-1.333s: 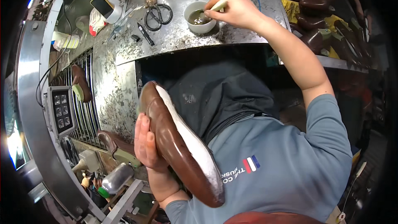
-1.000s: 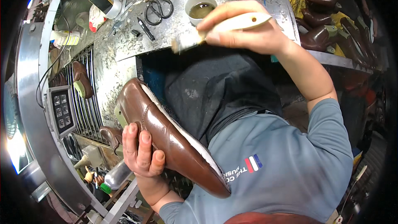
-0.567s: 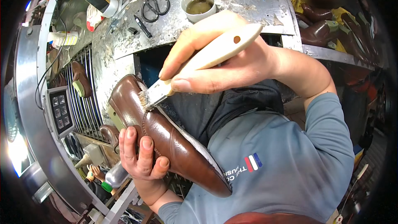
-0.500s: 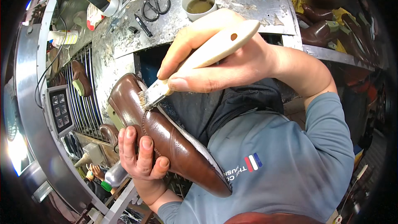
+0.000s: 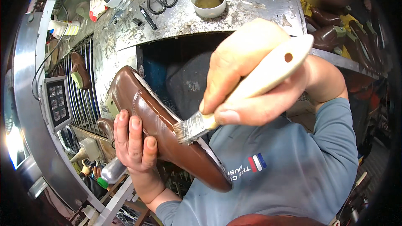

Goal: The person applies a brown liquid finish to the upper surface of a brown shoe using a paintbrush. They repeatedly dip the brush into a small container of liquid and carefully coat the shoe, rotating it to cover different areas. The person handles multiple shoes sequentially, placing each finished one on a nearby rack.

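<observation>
As the left hand (image 5: 135,146) cups the brown shoe upper (image 5: 151,115), the right hand (image 5: 243,58) pinches a flat paintbrush (image 5: 268,73).
Light, even strokes should leave fewer streaks.

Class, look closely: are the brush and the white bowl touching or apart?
Apart. The head view shows metal bench between the white bowl and the right hand gripping the brush.
</observation>
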A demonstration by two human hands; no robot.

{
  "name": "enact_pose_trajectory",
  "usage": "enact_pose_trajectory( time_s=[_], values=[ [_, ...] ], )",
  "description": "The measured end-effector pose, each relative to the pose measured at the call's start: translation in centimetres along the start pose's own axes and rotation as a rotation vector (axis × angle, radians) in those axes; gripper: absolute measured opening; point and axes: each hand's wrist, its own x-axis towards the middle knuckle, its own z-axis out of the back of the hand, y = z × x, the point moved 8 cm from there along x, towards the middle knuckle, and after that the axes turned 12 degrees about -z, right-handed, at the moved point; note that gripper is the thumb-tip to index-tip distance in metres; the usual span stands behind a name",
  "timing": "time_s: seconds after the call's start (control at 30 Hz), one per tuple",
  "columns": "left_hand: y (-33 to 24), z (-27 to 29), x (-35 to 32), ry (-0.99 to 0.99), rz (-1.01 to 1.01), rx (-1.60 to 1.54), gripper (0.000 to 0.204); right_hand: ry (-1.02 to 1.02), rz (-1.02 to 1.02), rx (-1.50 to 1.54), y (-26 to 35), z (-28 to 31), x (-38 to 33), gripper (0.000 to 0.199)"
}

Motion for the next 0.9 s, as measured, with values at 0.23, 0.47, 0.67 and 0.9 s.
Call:
enact_pose_trajectory(
  time_s=[0.23, 0.47, 0.67, 0.9],
  values=[
    [1.2, -1.0, -0.4, -0.051, 0.146, 0.082, 0.046, 0.007, -0.005, -0.029, 1.5, -0.2, -0.3, 0.015],
    [2.3, -1.9, -0.5, -0.032, 0.259, 0.099, 0.052, -0.031, 0.033, -0.014, 2.2, -0.1, -0.4, 0.016],
    [3.1, -2.4, -1.8, -0.03, 0.388, -0.004, 0.064, -0.031, 0.052, -0.035, 2.7, 0.0, -0.1, 0.019],
    [3.3, -3.4, -3.3, -0.052, 0.599, -0.173, 0.068, -0.062, 0.04, -0.053, 3.3, 0.3, 0.4, 0.02]
  ],
)
